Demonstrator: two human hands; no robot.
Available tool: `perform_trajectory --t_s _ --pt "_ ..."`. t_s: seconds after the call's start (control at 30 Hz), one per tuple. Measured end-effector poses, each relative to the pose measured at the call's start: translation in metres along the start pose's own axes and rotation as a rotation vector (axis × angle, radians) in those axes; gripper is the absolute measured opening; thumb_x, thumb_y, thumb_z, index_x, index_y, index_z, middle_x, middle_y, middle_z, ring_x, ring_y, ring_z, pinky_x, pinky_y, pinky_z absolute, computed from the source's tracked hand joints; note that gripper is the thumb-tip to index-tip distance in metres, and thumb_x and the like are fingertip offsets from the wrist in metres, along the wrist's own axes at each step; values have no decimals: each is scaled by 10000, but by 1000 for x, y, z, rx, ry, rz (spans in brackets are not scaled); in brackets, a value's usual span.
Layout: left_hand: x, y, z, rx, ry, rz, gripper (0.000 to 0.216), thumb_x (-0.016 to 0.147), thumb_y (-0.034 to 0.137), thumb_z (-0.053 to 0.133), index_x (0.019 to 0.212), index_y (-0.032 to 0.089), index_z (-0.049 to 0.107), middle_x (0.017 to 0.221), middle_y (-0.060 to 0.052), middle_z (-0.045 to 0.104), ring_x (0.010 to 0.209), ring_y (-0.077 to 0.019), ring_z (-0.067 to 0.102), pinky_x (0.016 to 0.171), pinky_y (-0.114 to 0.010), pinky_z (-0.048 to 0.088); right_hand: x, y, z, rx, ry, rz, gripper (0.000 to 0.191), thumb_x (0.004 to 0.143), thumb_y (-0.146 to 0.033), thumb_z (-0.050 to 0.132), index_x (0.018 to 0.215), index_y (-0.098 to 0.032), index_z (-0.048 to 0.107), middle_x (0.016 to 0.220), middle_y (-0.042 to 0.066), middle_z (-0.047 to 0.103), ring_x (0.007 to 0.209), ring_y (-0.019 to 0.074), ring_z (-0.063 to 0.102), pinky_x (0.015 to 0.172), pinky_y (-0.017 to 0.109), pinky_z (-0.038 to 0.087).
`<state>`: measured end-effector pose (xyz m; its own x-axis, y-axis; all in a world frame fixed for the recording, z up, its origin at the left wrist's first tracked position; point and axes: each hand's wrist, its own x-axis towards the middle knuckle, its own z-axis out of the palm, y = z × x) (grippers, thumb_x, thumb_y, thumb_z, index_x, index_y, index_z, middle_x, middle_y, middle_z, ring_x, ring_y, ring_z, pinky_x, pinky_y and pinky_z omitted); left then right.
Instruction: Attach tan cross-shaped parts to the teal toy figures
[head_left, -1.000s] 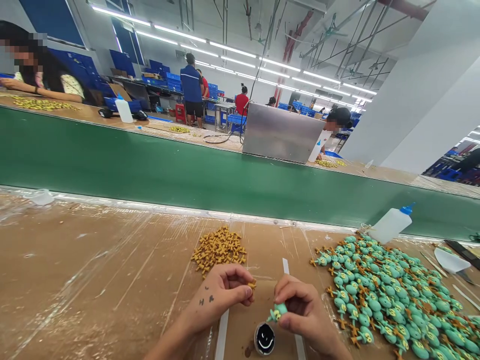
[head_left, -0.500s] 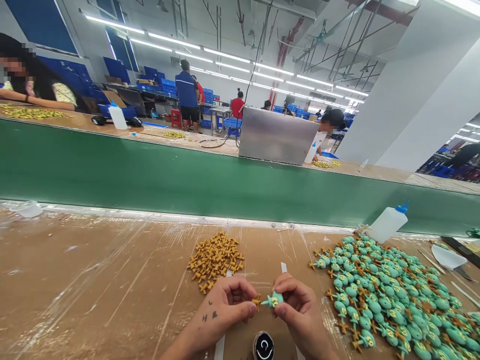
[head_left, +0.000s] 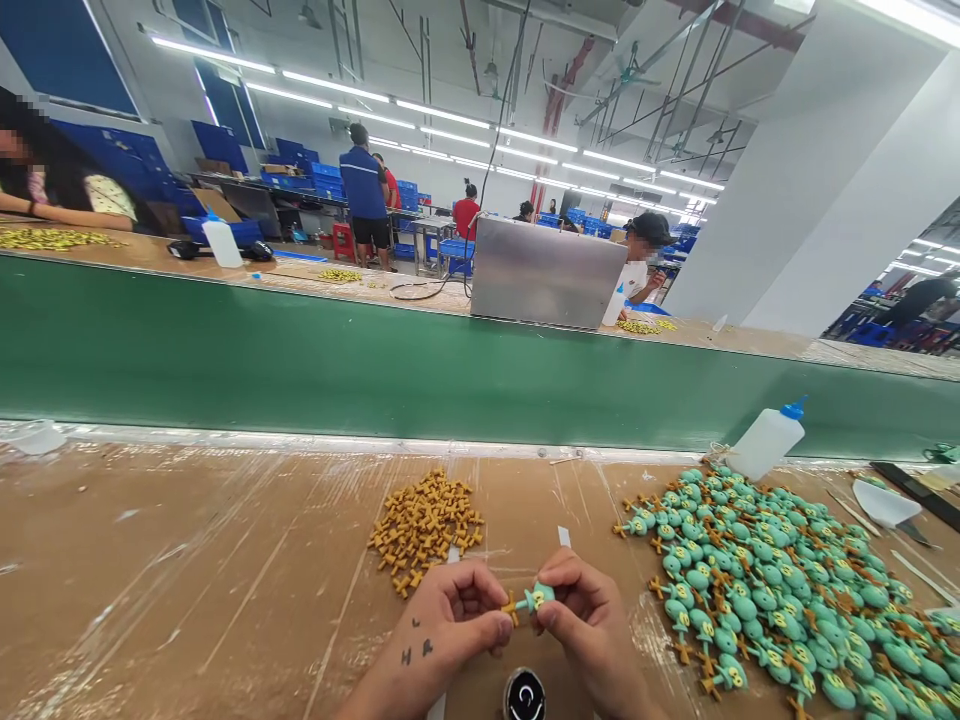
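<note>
Low centre of frame: right hand point(head_left: 592, 625) pinches small teal figure point(head_left: 537, 597), round head, tiny yellow eyes. Left hand point(head_left: 450, 630) fingertips closed on brown cross-shaped piece point(head_left: 511, 606), touching figure's left end. Brown pieces pile point(head_left: 424, 515) just above; teal figures heap point(head_left: 780, 590) at right.

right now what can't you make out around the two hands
- Join between small tan cross-shaped piece and teal figure: head view, fingers cover it.
- Round black cap: cut by bottom edge.
- Markings on white squeeze bottle: too small.
</note>
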<state>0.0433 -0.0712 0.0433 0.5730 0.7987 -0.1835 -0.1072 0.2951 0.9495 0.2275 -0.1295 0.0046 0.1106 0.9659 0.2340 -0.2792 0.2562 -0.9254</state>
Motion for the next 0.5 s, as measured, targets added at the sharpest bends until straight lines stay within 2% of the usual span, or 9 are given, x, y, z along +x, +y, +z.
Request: perform_trajectory --t_s 0.2,0.3,0.4,0.47,0.5 --pt "2 1 -1 72 20 40 148 644 270 820 693 198 700 606 26 698 592 -127 614 592 -227 477 2 8 0 -7 23 26 244 788 -398 901 941 -251 780 890 9 624 664 142 601 597 258 549" --pt "1 4 -8 111 59 85 261 635 270 836 879 219 761 812 -14 771 769 -181 708 712 -260 557 7 7 0 -45 74 25 330 723 -446 934 934 -235 793 889 23 653 692 161 613 602 256 548" --pt "-2 12 -26 217 154 174 354 690 337 815 1022 235 750 992 -62 799 923 -241 742 829 -321 596 15 -4 -6 -76 147 17 339 698 -448 940 930 -240 807 833 20 677 699 173 624 602 250 536" --pt "-5 20 -42 383 267 243 286 769 405 743 992 225 745 947 -67 805 886 -247 750 796 -330 608 20 -17 -19 -164 188 26 288 716 -400 918 933 -239 819 831 41 717 725 208 663 646 289 558" --pt "-6 26 -52 472 330 265 274 804 431 696 974 220 741 921 -69 806 866 -249 753 775 -334 613 20 -23 -29 -329 196 27 285 705 -423 894 917 -245 826 876 65 754 760 248 699 687 337 584"
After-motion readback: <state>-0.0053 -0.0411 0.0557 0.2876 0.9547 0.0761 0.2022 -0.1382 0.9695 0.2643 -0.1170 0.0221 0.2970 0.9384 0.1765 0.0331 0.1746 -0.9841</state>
